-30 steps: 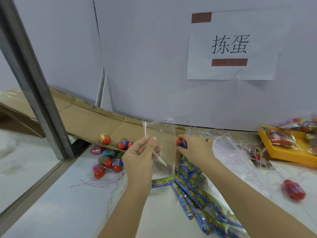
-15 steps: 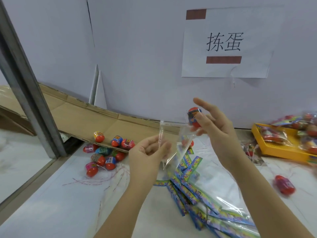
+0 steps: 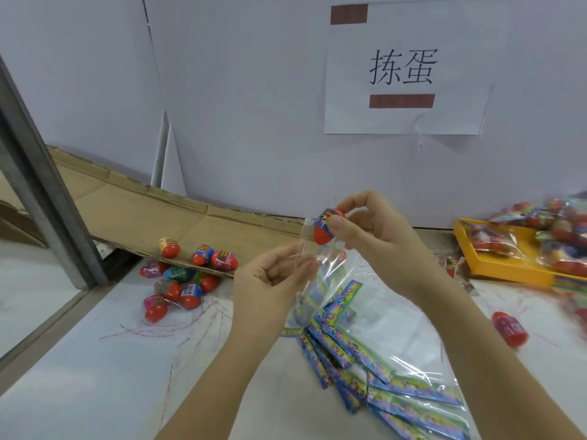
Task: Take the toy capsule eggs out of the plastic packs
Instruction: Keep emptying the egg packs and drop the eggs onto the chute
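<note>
Paper sign taped on wall; flattened cardboard below; metal post left; yellow tray right.

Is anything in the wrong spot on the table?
Yes. One red capsule egg lies alone on the right of the white table, far from the pile of loose eggs beside the brown cardboard.

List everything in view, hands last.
held egg: one, red with blue label, centre, raised
clear pack: one, transparent, centre, beneath the held egg
loose eggs: about nine, mostly red, left, on and beside the cardboard
lone egg: one, red, far right
empty packs: pile, clear with blue-green strips, front centre
yellow tray: one, right, holding full packs
sign: one, white, wall
left hand: one, pinches the clear pack
right hand: one, pinches the held egg
</note>
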